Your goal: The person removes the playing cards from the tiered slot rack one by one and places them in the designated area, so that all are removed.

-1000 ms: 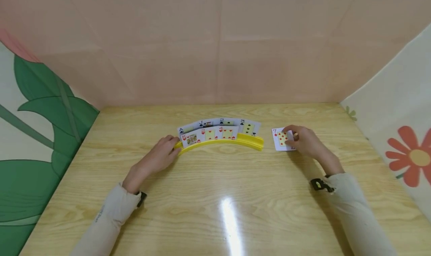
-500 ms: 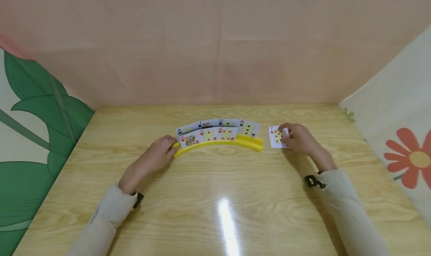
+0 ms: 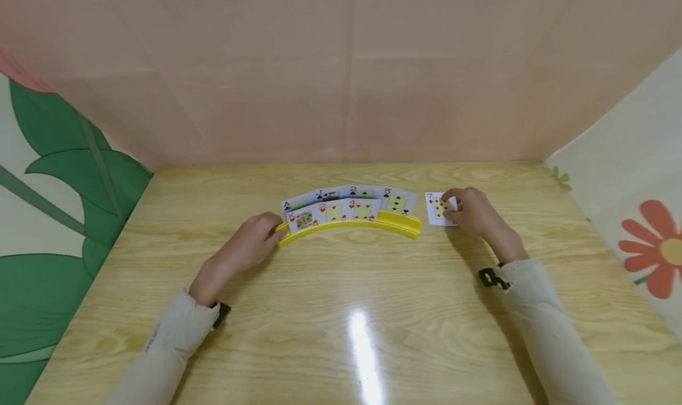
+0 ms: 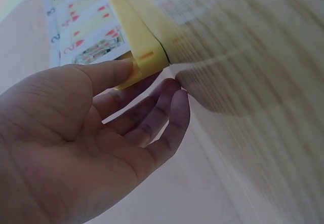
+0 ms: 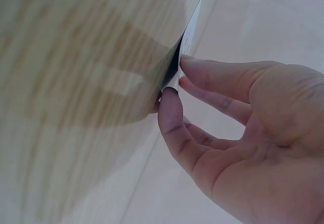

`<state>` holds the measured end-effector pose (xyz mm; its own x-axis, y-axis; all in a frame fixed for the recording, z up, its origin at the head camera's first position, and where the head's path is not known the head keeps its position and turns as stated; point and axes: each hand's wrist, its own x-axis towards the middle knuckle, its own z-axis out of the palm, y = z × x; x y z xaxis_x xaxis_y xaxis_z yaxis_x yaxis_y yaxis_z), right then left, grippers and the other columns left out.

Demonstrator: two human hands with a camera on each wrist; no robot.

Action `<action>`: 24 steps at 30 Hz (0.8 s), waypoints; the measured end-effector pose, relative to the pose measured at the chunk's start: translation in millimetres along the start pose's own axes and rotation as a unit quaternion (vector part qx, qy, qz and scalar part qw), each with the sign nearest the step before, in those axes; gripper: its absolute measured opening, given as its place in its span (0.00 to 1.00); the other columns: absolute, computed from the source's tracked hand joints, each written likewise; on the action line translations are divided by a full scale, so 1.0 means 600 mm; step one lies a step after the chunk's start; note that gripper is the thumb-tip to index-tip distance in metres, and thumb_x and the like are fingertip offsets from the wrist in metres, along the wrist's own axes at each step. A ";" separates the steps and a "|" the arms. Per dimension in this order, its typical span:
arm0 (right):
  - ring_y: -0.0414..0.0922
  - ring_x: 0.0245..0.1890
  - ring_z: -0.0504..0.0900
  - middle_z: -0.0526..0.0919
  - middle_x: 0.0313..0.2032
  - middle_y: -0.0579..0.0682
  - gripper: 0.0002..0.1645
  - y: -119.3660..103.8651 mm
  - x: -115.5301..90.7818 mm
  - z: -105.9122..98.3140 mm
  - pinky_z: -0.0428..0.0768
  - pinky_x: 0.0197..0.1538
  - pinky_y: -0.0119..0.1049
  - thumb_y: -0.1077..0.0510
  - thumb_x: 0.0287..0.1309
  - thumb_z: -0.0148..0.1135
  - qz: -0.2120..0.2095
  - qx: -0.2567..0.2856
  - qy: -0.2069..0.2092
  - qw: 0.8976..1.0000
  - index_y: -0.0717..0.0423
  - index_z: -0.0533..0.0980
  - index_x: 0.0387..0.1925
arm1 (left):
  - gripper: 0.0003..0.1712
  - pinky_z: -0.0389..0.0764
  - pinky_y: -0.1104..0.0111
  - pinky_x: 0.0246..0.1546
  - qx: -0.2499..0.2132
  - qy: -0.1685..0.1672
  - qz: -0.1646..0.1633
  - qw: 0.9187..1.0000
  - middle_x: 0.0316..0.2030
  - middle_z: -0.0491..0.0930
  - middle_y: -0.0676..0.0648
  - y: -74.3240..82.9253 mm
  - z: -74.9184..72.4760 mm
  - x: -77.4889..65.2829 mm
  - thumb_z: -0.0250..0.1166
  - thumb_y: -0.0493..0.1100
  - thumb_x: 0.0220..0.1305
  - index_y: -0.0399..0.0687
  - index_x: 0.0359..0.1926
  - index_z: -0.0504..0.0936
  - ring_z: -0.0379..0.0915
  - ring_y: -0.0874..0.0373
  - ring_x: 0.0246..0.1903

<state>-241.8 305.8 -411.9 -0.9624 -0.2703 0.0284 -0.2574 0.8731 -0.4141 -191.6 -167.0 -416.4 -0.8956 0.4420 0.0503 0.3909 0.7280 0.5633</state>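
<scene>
A curved yellow card holder [image 3: 399,221] stands on the table with two rows of playing cards in it. Red heart cards, with a king of hearts [image 3: 304,219] at the left, fill most of the front row. Behind them rise black-suit cards [image 3: 396,202], including an ace and a jack. My left hand [image 3: 254,239] grips the holder's left end; the left wrist view shows the thumb on top of the yellow end [image 4: 147,57]. To the right of the holder, my right hand [image 3: 478,217] pinches a seven of diamonds [image 3: 434,209]. In the right wrist view this card [image 5: 190,29] slants up from the table between thumb and fingers.
The wooden table [image 3: 298,310] ends at a pink back wall [image 3: 341,97]. Side panels flank it, with green leaves [image 3: 53,215] at left and a red flower [image 3: 652,248] at right. A bright reflection lies on the front of the tabletop.
My right hand has brought the seven of diamonds a little left, closer to the holder, and slightly farther back. My left hand keeps its grip on the holder's end.
</scene>
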 end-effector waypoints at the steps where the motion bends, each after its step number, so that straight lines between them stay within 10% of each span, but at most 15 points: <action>1: 0.56 0.36 0.73 0.78 0.34 0.63 0.19 0.000 0.000 -0.001 0.72 0.38 0.48 0.66 0.59 0.66 -0.001 -0.001 0.001 1.000 0.69 0.78 0.52 | 0.09 0.76 0.63 0.35 0.000 0.000 -0.001 1.000 0.44 0.81 0.41 0.000 0.000 0.000 0.60 0.38 0.72 0.36 0.46 0.82 0.73 0.55 0.36; 24: 0.55 0.38 0.81 0.82 0.45 0.65 0.15 -0.020 0.001 -0.006 0.78 0.39 0.50 0.63 0.64 0.65 -0.033 0.008 0.052 0.998 0.65 0.81 0.51 | 0.13 0.78 0.55 0.46 0.026 -0.006 -0.003 1.000 0.50 0.79 0.38 0.005 0.002 -0.003 0.57 0.39 0.74 0.33 0.51 0.80 0.76 0.49 0.47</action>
<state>-239.8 296.6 -403.8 -0.9476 -0.2824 0.1491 -0.3193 0.8480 -0.4231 -188.9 -165.0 -416.0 -0.8954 0.4439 0.0362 0.3963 0.7569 0.5196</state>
